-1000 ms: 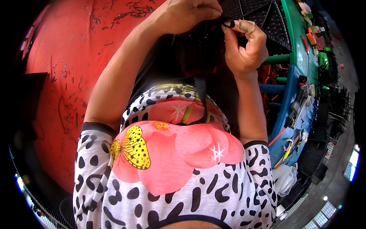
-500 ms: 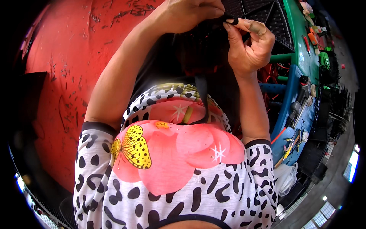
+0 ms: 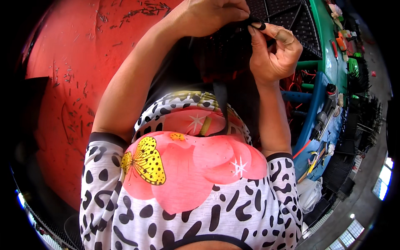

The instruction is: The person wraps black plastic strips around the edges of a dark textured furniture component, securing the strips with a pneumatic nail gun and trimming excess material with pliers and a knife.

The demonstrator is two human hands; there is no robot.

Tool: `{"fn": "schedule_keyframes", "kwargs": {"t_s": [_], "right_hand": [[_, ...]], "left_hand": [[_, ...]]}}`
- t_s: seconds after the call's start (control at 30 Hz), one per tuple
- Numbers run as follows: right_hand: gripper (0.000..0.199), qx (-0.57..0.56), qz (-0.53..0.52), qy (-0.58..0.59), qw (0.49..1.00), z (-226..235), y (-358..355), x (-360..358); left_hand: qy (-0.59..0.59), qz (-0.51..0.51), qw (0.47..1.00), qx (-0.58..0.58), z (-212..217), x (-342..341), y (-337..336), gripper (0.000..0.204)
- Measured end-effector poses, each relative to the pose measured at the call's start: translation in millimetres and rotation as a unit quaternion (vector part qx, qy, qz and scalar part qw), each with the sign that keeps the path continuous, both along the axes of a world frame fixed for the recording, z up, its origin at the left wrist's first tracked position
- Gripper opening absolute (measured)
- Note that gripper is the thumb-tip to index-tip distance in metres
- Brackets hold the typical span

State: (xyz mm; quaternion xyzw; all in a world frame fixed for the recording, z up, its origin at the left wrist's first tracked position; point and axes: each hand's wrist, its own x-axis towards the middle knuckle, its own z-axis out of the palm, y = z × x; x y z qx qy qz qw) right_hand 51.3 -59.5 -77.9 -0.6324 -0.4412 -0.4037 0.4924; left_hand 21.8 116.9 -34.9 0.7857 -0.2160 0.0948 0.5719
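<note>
At the top edge, my left hand point(image 3: 212, 16) is closed, its fingertips pinched on dark material that blends into the black behind it. Close beside it on the right, my right hand point(image 3: 275, 54) pinches a thin black strip point(image 3: 259, 26) between thumb and index finger. The strip curves over the tip of that index finger, which has a tan wrap point(image 3: 285, 36) around it. Beyond both hands lies a black woven panel point(image 3: 287, 18) with a basket-like weave. The dark area beneath my hands is too dim to make out.
A red surface point(image 3: 79, 54) strewn with short dark scraps spreads to the left. On the right, a green frame edge point(image 3: 333, 62) and a blue tray-like surface point(image 3: 318, 137) carry a power tool point(image 3: 323, 116), hand tools and small items. A clear plastic bag point(image 3: 310, 193) sits below them.
Both hands have shifted slightly to the right, and the right hand has also dropped a little. Each keeps its pinch.
</note>
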Motion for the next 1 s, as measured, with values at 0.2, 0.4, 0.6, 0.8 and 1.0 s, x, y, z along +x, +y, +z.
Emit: {"fn": "schedule_keyframes", "kwargs": {"t_s": [0.2, 0.4, 0.6, 0.8, 1.0], "right_hand": [[0.028, -0.073, -0.042, 0.027, 0.996, 5.0, -1.0, -5.0], [0.027, -0.093, -0.035, -0.046, 0.994, 2.9, -10.3, -2.6], [0.027, -0.048, -0.048, 0.075, 0.995, -0.1, -3.4, -15.6], [0.026, 0.092, 0.014, 0.033, 0.995, -12.2, 12.2, -10.8], [0.029, -0.024, -0.064, -0.081, 0.994, -1.4, 3.1, -3.9]], "left_hand": [[-0.019, -0.007, 1.000, -0.003, -1.8, -0.8, 1.9, 0.008], [0.001, 0.001, 1.000, -0.004, 0.4, -0.8, 0.6, 0.009], [-0.014, 0.003, 1.000, 0.004, 1.4, -1.6, 1.5, 0.010], [-0.006, 0.004, 1.000, 0.019, 0.6, 1.2, 0.1, 0.009], [-0.014, -0.023, 0.998, 0.049, 1.7, 7.4, 3.7, 0.010]]}}
